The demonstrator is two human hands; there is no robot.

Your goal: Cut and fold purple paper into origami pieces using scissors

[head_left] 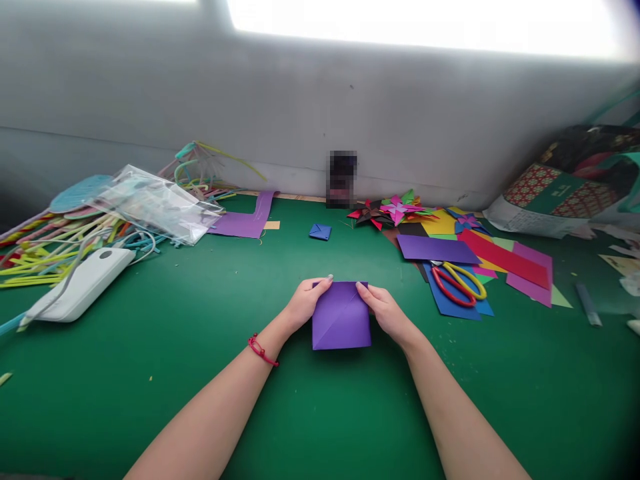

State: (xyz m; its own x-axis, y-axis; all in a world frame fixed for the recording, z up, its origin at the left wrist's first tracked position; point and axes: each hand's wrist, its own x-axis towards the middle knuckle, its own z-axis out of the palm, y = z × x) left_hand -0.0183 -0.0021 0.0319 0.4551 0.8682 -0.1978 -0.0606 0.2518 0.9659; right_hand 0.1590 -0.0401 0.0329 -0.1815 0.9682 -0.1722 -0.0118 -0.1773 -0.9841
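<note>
Left hand (304, 301) and right hand (389, 311) pinch one purple square (342, 321) — one blue packet (320, 232) beyond

Bright light from a blown-out band (425, 23) above the grey wall (280, 93) glints on clear plastic (160, 203), a soft shadow (345, 355) lies beneath the purple paper (343, 317) I hold, and the right edge blurs and darkens.

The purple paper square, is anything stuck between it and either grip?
Nothing visible is in between: the left grip and right grip both hold the purple paper square directly, near its far corners. The small folded blue paper lies farther off, beyond them.
</note>
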